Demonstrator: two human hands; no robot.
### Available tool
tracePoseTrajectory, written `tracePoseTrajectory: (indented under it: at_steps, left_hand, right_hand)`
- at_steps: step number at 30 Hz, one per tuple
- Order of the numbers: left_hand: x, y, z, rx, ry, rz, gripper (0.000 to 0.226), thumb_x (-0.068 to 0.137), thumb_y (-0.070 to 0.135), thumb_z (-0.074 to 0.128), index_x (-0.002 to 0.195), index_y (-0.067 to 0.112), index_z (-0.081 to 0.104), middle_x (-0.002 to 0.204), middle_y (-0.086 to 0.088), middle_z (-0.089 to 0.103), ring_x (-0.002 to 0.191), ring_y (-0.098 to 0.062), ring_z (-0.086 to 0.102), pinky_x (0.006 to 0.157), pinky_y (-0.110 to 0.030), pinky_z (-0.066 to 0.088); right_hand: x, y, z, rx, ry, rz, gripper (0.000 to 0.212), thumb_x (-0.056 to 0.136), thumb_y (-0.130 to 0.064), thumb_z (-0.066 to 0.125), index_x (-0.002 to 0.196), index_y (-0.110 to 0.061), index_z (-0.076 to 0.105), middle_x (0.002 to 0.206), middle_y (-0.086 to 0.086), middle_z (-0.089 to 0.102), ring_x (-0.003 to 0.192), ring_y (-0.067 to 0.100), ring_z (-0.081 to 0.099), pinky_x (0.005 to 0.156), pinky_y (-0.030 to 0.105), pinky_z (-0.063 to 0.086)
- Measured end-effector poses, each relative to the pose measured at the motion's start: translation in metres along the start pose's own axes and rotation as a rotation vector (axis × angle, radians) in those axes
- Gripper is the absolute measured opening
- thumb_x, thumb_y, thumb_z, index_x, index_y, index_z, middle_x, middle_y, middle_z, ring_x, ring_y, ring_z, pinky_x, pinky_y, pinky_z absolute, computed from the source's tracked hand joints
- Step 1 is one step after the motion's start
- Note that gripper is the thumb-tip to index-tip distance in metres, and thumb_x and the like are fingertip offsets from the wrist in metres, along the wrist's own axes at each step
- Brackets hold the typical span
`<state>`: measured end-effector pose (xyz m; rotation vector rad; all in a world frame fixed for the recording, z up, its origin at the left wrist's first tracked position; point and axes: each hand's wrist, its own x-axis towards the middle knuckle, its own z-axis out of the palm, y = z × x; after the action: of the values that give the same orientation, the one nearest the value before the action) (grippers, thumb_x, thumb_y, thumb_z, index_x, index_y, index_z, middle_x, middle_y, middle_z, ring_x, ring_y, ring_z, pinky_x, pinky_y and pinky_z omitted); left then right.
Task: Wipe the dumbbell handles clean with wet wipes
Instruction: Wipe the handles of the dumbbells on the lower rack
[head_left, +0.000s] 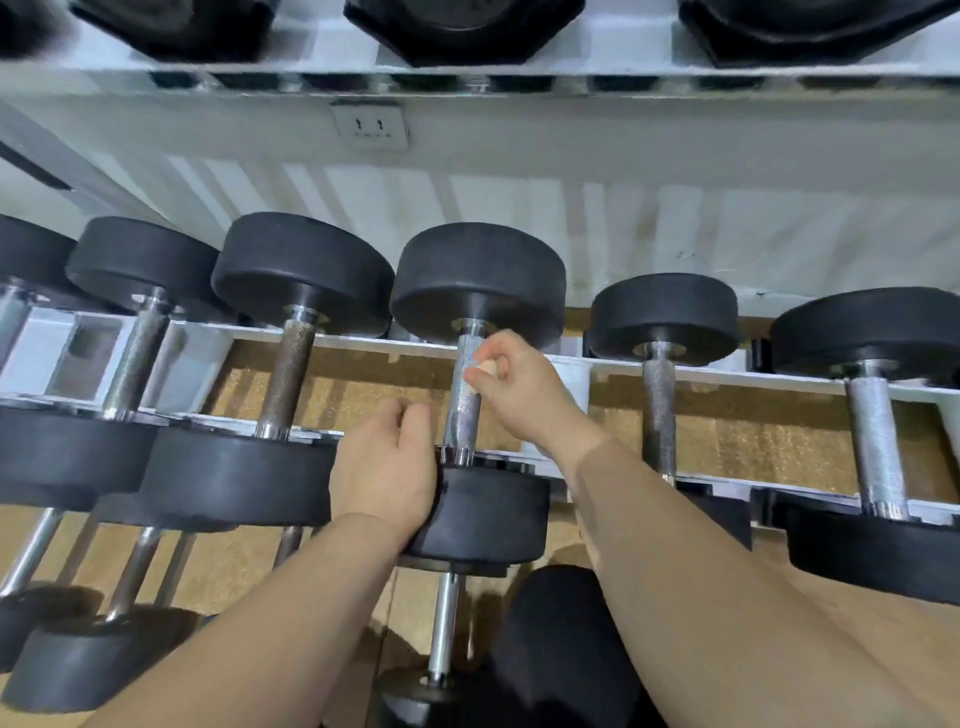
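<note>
Just left of the right hand (514, 389), the handle (461, 400) of the middle dumbbell is met. It runs straight away from the person, from the near head (498, 514) below the wrist to the far head (478, 280) beyond the fingertips. That long axis is what the coming stroke is judged to turn on: a wipe along the bar would travel away from the body or back toward it, not sideways.

The right hand is the nearer one to the bar. Its fingers are bunched together, and a small pale wad, taken to be the wipe (485, 370), is pinched against the upper stretch of the handle. Contact with the metal is likely, though the exact touch is masked by the knuckles.

The left hand (387, 467) is laid lower and to the left. It is curled over the edge of the near head, and the dumbbell is judged to be steadied by it. Its fingertips are hidden behind the head, so how firmly it is held cannot be told.

More bars lie parallel on either side of both hands on the rack (363, 343). The wad is too small and too blurred for its wetness or folds to be made out. The far side of the handle is out of sight.
</note>
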<state>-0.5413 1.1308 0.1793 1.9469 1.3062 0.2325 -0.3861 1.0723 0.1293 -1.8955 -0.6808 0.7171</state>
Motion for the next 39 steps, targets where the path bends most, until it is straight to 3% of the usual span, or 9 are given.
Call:
tracePoseTrajectory:
  at_steps: [4,8,10,13,16,22,29,36,39]
  left_hand:
    - [-0.003,0.004,0.0,-0.046,0.017,-0.004,0.057,0.077,0.052,0.028,0.098,0.012,0.062,0.104,-0.007,0.065,0.101,-0.032,0.053,0.089,-0.042,0.042]
    - [-0.005,0.007,0.0,-0.059,0.026,0.005,0.057,0.077,0.055,0.03,0.098,0.014,0.063,0.108,-0.007,0.066,0.106,-0.034,0.053,0.095,-0.045,0.042]
    - [-0.005,0.007,0.001,-0.065,0.027,0.015,0.056,0.077,0.056,0.031,0.097,0.015,0.063,0.104,-0.005,0.066,0.104,-0.032,0.054,0.092,-0.043,0.041]
    - [-0.007,0.007,0.001,-0.071,0.032,0.019,0.055,0.078,0.057,0.032,0.095,0.015,0.063,0.098,0.0,0.065,0.1,-0.028,0.055,0.085,-0.041,0.039]
    - [-0.009,0.009,0.0,-0.102,0.035,0.002,0.051,0.078,0.056,0.035,0.092,0.016,0.063,0.097,0.001,0.065,0.099,-0.027,0.055,0.084,-0.04,0.038]
    - [-0.011,0.013,-0.001,-0.093,0.032,-0.025,0.054,0.079,0.056,0.036,0.091,0.011,0.062,0.093,-0.001,0.064,0.095,-0.027,0.056,0.087,-0.043,0.044]
    - [-0.012,0.013,-0.001,-0.089,0.025,-0.036,0.049,0.084,0.059,0.038,0.088,0.015,0.06,0.094,0.0,0.063,0.095,-0.025,0.056,0.089,-0.044,0.043]
    - [-0.012,0.014,-0.001,-0.105,0.041,-0.023,0.051,0.1,0.059,0.04,0.078,0.017,0.058,0.084,0.002,0.062,0.083,-0.016,0.056,0.078,-0.038,0.038]
    - [-0.013,0.016,-0.001,-0.104,0.043,-0.008,0.054,0.1,0.061,0.039,0.065,0.021,0.05,0.071,0.003,0.054,0.072,-0.018,0.051,0.074,-0.038,0.037]
  right_hand:
    - [-0.003,0.005,0.007,0.04,0.152,0.012,0.023,0.085,-0.023,0.073,0.092,-0.018,0.052,0.067,-0.011,0.049,0.059,0.005,0.045,0.055,0.016,0.034]
    - [-0.03,0.013,0.005,0.088,-0.07,0.093,0.023,0.078,-0.019,0.083,0.072,-0.014,0.061,0.055,-0.009,0.051,0.043,-0.001,0.044,0.047,0.011,0.037]
    - [-0.03,0.013,0.004,0.14,-0.099,0.132,0.02,0.078,-0.017,0.082,0.073,-0.012,0.063,0.057,-0.006,0.055,0.048,0.001,0.052,0.053,0.018,0.048]
    - [-0.011,0.009,0.005,0.257,0.1,0.152,0.01,0.082,-0.019,0.074,0.079,-0.02,0.065,0.068,-0.002,0.066,0.067,0.017,0.066,0.077,0.042,0.06]
    - [0.005,0.002,0.001,0.299,0.172,0.126,0.006,0.087,-0.015,0.067,0.083,-0.019,0.066,0.067,-0.002,0.065,0.063,0.015,0.064,0.073,0.041,0.061]
    - [-0.026,0.007,-0.01,0.088,-0.323,0.207,0.011,0.084,-0.008,0.07,0.076,-0.014,0.069,0.062,0.003,0.066,0.052,0.009,0.059,0.055,0.022,0.052]
    - [0.001,0.005,0.0,0.494,0.089,0.163,0.015,0.085,-0.007,0.074,0.079,-0.015,0.062,0.072,0.009,0.063,0.053,0.01,0.053,0.053,0.022,0.047]
    - [-0.033,0.017,-0.001,0.336,-0.064,0.228,0.015,0.074,-0.004,0.082,0.068,-0.013,0.071,0.056,-0.001,0.061,0.047,0.008,0.048,0.05,0.019,0.044]
    - [-0.021,0.015,0.002,0.434,0.031,0.227,0.017,0.077,-0.002,0.078,0.077,-0.016,0.067,0.062,0.002,0.063,0.048,0.009,0.053,0.056,0.027,0.049]
